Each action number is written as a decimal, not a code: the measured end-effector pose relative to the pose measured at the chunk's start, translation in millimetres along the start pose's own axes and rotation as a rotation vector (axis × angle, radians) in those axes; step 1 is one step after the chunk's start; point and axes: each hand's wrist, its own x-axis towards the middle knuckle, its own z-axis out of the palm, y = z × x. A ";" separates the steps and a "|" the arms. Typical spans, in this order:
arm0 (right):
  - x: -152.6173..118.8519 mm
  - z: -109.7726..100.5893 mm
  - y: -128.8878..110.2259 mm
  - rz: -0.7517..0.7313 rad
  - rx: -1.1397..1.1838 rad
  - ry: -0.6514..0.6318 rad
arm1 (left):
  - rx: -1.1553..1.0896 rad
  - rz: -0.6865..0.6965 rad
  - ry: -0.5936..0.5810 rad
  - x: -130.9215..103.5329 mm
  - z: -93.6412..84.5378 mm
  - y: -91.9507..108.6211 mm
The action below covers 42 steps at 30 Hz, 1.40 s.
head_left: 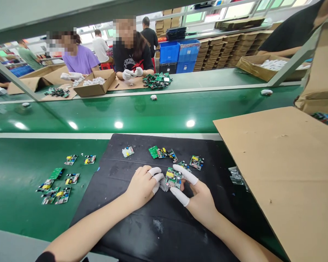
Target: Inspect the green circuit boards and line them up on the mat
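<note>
A small green circuit board [173, 177] with a yellow part is held by my right hand [199, 198], its white-covered thumb and forefinger along the edges. Close against the board's left side, my left hand [144, 183] has its white-covered fingers bent round a small greyish piece [164, 185], whose shape is partly hidden. Both hands are over a black mat [120, 225]. Beyond them on the mat lie a pale board [128, 151], a small group of boards [162, 153] and another board [196, 162] to the right.
Several boards [63, 195] lie on the green table at left. A large cardboard sheet [284, 163] covers the right side. Past the white rail runs a green belt [98, 112] with small white-wrapped items [153, 97]. People sit across it beside boxes [95, 89].
</note>
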 end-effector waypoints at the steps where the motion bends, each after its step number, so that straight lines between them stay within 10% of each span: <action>1: 0.4 0.4 0.8 0.043 0.051 -0.006 | -0.019 -0.003 -0.008 0.1 -0.4 -1.4; 9: 3.6 0.4 -2.8 0.263 0.343 -0.137 | -0.673 -0.212 0.083 4.8 -22.4 -1.7; 25: -5.4 0.1 -6.1 -0.065 -0.095 -0.229 | -1.529 -0.672 -0.146 4.3 -20.0 4.1; 42: -11.4 5.1 -4.1 -0.326 -0.238 -0.173 | -1.636 -0.713 -0.242 5.2 -21.5 9.2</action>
